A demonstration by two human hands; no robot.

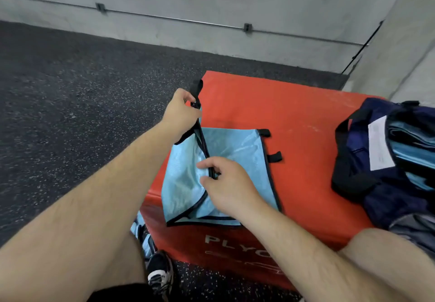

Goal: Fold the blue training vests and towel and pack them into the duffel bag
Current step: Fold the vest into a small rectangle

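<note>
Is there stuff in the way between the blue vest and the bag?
Nothing visible. Only bare red box lies between the vest and the open bag. The left hand and right hand pinch the vest's black trim.

Red plyo box (299, 113) stands on dark speckled floor (70, 94). On its top: light blue vest (237, 144) near the front-left corner, and navy duffel bag (367, 184), open, at the right edge.
</note>
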